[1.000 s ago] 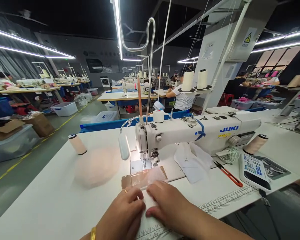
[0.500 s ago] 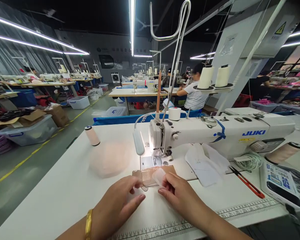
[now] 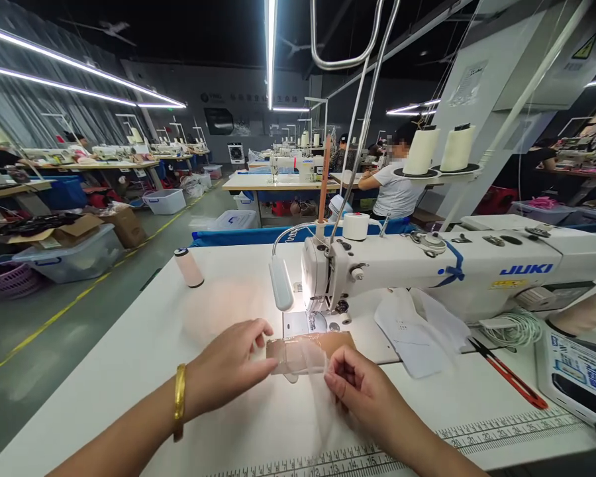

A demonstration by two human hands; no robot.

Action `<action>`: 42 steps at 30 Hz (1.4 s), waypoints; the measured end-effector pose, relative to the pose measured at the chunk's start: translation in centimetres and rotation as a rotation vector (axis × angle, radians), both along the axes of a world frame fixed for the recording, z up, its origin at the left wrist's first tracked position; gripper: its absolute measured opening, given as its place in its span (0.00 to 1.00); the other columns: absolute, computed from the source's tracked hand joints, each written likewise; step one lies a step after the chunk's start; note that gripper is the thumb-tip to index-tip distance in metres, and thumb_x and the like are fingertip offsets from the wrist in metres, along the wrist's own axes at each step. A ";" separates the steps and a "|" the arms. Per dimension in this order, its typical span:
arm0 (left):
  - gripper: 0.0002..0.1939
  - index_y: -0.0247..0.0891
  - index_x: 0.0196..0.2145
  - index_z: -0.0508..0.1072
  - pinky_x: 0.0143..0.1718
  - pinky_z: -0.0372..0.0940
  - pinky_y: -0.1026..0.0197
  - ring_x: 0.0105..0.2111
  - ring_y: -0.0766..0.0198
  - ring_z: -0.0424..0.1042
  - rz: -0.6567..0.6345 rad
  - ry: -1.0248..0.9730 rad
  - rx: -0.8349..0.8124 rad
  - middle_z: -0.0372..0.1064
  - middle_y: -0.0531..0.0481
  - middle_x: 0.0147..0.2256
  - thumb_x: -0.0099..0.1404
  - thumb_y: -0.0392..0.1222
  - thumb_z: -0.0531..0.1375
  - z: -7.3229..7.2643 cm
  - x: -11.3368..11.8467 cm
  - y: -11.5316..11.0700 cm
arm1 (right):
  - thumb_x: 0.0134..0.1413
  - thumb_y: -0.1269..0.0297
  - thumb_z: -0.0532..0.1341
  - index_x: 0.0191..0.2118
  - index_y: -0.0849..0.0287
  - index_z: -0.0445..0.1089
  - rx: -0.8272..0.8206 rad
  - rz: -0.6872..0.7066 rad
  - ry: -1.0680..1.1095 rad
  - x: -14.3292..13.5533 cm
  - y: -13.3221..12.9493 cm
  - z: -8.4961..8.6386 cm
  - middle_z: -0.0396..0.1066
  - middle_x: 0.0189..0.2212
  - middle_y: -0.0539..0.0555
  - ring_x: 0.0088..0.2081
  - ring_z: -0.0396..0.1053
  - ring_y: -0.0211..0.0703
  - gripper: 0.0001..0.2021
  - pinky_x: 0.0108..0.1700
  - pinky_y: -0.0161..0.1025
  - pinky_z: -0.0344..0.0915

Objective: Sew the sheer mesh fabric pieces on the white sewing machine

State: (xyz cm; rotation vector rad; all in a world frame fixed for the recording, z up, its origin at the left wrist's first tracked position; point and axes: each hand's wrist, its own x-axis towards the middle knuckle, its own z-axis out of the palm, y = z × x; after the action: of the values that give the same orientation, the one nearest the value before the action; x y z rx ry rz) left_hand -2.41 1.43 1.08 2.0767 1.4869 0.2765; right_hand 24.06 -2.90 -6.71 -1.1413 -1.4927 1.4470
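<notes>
Thumb and forefinger of my right hand [image 3: 357,384] pinch a thin sheer white fabric [image 3: 320,397] that hangs down toward the tabletop. My left hand [image 3: 236,364] has its thumb and fingers apart at the left end of a flat brown piece [image 3: 335,343]; nothing shows in its grasp. That piece lies just in front of the needle area of the white sewing machine [image 3: 392,265], partly under the sheer fabric. Pale peach sheer fabric [image 3: 216,308] rests on the table behind my left hand.
A thread spool [image 3: 189,268] stands at the table's back left. Right of the needle are white fabric pieces [image 3: 407,331], red-handled snippers [image 3: 514,377], a coil of cord [image 3: 511,329] and a phone [image 3: 581,391]. A ruler strip [image 3: 342,460] runs along the front edge. People sit farther back.
My left hand has moved left and up, its fingers spreading. The sheer white fabric in my right hand now hangs lower and more spread out. The view has shifted slightly.
</notes>
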 end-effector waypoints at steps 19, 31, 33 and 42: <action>0.14 0.39 0.32 0.66 0.24 0.61 0.65 0.25 0.67 0.64 -0.097 -0.631 -0.429 0.63 0.58 0.26 0.59 0.50 0.66 -3.1 5.4 2.3 | 0.61 0.58 0.68 0.48 0.50 0.69 0.191 0.225 -0.476 1.6 4.0 5.3 0.73 0.44 0.52 0.44 0.70 0.50 0.12 0.42 0.39 0.65; 0.12 0.38 0.27 0.73 0.26 0.64 0.64 0.26 0.64 0.69 -0.004 -0.493 -0.282 0.66 0.53 0.28 0.61 0.48 0.59 -4.1 5.2 2.3 | 0.66 0.57 0.60 0.40 0.53 0.68 0.207 0.095 -0.375 0.0 4.8 2.3 0.67 0.31 0.47 0.33 0.64 0.42 0.07 0.34 0.37 0.58; 0.13 0.38 0.28 0.74 0.26 0.64 0.65 0.26 0.64 0.68 -0.013 -0.496 -0.241 0.65 0.53 0.29 0.63 0.49 0.58 -4.1 5.3 2.2 | 0.67 0.54 0.60 0.43 0.54 0.69 0.226 0.051 -0.359 0.0 5.0 2.1 0.68 0.33 0.49 0.35 0.66 0.43 0.10 0.35 0.38 0.61; 0.13 0.38 0.26 0.72 0.27 0.63 0.64 0.29 0.63 0.66 -0.026 -0.462 -0.123 0.65 0.52 0.28 0.64 0.48 0.58 -4.1 5.7 1.8 | 0.68 0.60 0.56 0.36 0.54 0.67 0.379 0.035 -0.393 -0.4 5.1 1.5 0.63 0.25 0.46 0.29 0.62 0.41 0.08 0.32 0.38 0.56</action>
State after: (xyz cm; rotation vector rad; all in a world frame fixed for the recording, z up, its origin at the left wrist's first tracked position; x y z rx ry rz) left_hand 3.30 3.21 -3.04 1.7797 1.1644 0.5939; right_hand 23.62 2.22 -5.18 -1.2050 -1.9639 0.9323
